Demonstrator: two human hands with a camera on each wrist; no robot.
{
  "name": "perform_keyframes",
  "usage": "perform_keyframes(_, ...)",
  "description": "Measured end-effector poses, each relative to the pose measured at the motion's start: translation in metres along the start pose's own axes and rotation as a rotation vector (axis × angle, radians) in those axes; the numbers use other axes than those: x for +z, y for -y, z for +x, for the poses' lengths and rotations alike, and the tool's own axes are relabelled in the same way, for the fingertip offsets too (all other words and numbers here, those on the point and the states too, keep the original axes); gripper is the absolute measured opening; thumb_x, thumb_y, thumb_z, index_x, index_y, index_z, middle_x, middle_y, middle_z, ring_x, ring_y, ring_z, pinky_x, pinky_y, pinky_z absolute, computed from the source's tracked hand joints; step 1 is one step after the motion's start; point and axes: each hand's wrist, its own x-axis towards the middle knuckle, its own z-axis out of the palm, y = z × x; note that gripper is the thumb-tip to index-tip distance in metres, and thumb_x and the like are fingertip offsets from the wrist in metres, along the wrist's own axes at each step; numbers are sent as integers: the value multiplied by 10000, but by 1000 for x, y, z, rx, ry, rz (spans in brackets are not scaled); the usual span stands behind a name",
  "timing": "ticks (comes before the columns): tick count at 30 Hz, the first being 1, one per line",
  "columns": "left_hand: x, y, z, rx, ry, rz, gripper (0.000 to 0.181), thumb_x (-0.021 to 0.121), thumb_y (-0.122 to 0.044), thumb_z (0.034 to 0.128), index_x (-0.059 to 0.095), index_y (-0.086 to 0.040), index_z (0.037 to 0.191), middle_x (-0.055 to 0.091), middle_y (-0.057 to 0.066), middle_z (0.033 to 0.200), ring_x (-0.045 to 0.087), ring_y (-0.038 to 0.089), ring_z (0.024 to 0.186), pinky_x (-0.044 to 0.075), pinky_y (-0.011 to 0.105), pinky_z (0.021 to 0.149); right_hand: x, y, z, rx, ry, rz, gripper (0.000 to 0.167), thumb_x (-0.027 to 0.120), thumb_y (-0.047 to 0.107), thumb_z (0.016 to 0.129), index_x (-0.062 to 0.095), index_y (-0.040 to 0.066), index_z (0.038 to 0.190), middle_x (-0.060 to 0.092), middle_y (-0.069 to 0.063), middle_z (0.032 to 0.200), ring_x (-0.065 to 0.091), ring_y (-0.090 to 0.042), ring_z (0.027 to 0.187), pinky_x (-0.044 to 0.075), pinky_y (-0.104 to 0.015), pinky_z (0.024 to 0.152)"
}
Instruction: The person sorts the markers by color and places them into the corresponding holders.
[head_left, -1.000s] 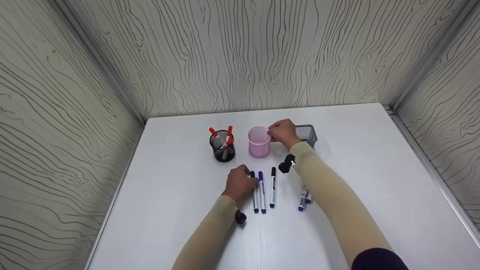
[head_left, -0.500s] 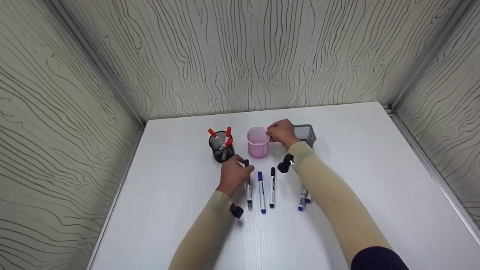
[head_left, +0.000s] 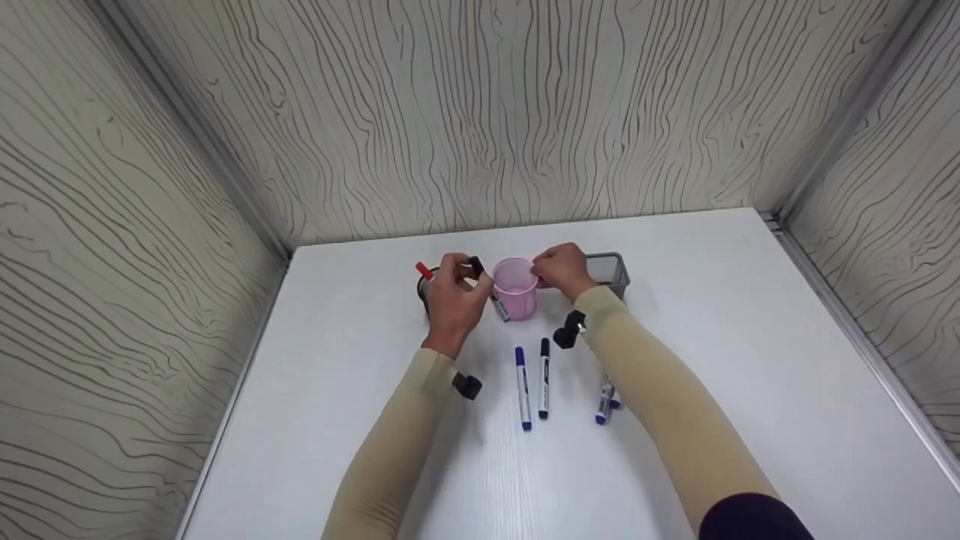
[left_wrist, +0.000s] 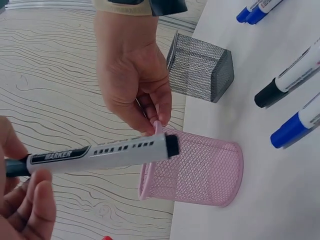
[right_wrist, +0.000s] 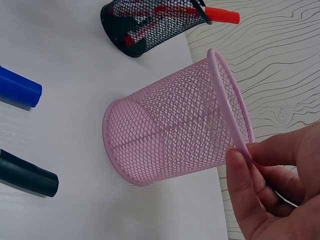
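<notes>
My left hand [head_left: 456, 304] pinches a black-capped marker [left_wrist: 100, 154] by its cap end, holding it tilted just left of the pink mesh cup [head_left: 516, 292]. In the left wrist view the marker's far end crosses in front of the cup's rim. Thumb and fingers of my right hand [head_left: 564, 270] pinch the cup's rim on its right side. The right wrist view shows the pink cup [right_wrist: 165, 125] with nothing inside. A blue-capped marker [head_left: 523, 390] and another black-capped marker [head_left: 544, 379] lie side by side on the white table [head_left: 315, 420].
Behind my left hand stands a black mesh cup [right_wrist: 150, 22] holding red-capped markers, partly hidden in the head view. A grey mesh container [head_left: 616, 277] is right of my right hand. Two blue-ended markers [head_left: 604, 401] lie beside my right forearm.
My left hand has lifted the black-capped marker from the row and carried it up and away to the pink cup's left side. My right hand has stayed at the rim.
</notes>
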Motion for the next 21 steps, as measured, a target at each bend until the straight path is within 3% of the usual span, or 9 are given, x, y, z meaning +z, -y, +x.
perform_keyframes(4, 4, 1, 8, 69, -67, 25, 213, 770, -110, 987, 699, -57, 1181, 888, 149, 1082, 689, 173, 756, 475, 226, 744, -1, -2, -2, 4, 5, -7, 316, 708, 65, 1061, 794, -79, 1329, 811, -204, 1240, 735, -48, 774, 645, -161, 734)
perform_keyframes(8, 9, 2, 14, 91, -84, 64, 199, 776, -139, 1001, 704, -69, 1173, 904, 131, 1099, 665, 113, 718, 465, 236, 734, -2, -3, -4, -20, 1, -6, 328, 702, 70, 1052, 794, -92, 1322, 821, -238, 1250, 736, -37, 749, 641, -159, 725)
perform_keyframes(17, 24, 3, 26, 31, 1, 95, 208, 754, -145, 1061, 691, -72, 1245, 894, 152, 1220, 646, 133, 750, 460, 255, 712, 0, -4, -1, -23, -6, -6, 352, 696, 71, 1044, 792, -101, 1336, 810, -296, 1347, 751, -55, 751, 659, -174, 738)
perform_keyframes(19, 27, 5, 28, 14, 18, 110, 204, 748, -151, 1069, 687, -75, 1249, 893, 157, 1229, 695, 197, 766, 504, 308, 728, 0, -3, -2, -26, -10, 0, 348, 699, 64, 1038, 795, -106, 1327, 811, -299, 1342, 756, -61, 749, 660, -174, 735)
perform_keyframes(21, 31, 7, 31, -4, 32, 124, 207, 747, -155, 1072, 688, -74, 1253, 892, 159, 1239, 795, 281, 890, 581, 389, 805, 0, -2, -2, -34, -15, 8, 337, 701, 54, 1031, 802, -111, 1307, 817, -299, 1315, 753, -59, 732, 656, -169, 720)
